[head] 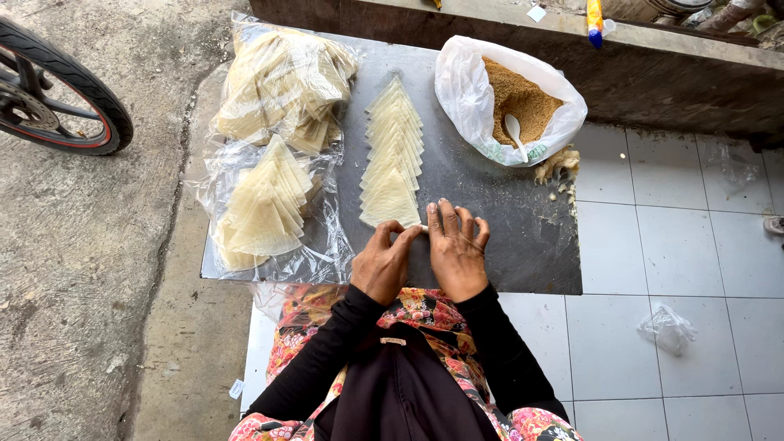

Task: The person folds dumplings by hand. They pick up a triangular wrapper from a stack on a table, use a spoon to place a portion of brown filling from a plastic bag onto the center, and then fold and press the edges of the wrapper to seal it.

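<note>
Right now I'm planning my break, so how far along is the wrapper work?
Done: a row of pale triangular wrappers overlaps along the dark board. In hand: left hand and right hand press its nearest end. Left: two wrapper stacks in clear plastic, and brown crumbs in the white bag.

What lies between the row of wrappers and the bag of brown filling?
In the head view, only bare dark board lies between the wrapper row and the bag; nothing stands there.
</note>
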